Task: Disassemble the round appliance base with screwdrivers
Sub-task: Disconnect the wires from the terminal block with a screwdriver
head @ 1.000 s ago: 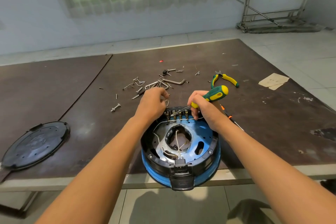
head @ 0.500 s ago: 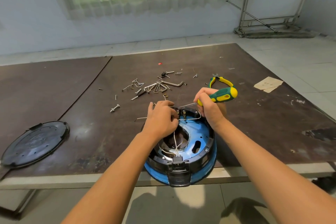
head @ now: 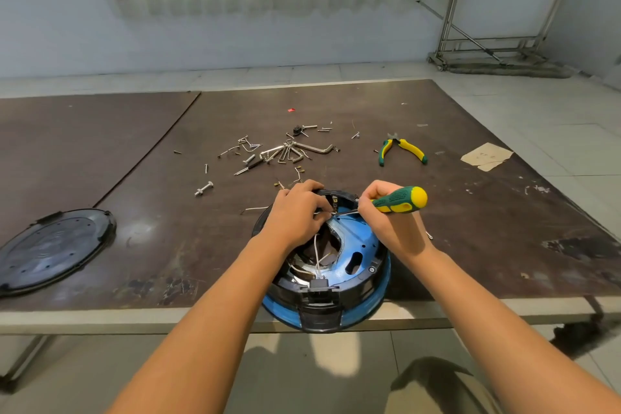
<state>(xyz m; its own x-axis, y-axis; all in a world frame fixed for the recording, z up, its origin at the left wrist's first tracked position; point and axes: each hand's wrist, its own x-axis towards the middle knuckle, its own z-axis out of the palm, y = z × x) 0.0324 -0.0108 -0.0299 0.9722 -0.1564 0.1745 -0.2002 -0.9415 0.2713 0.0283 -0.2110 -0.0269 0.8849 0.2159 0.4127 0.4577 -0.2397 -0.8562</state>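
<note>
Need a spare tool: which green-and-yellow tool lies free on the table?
The pliers, lying alone right of the loose hardware; the screwdriver is gripped in the right hand.

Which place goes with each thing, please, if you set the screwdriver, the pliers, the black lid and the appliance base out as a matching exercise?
Things:
1. screwdriver
2. pliers
3. black lid
4. appliance base

Places:
A. lying flat at the far left of the table
B. at the near edge, between the forearms
C. gripped in the right hand
D. lying on the tabletop beyond that hand

Pairs: 1-C, 2-D, 3-A, 4-B
</note>
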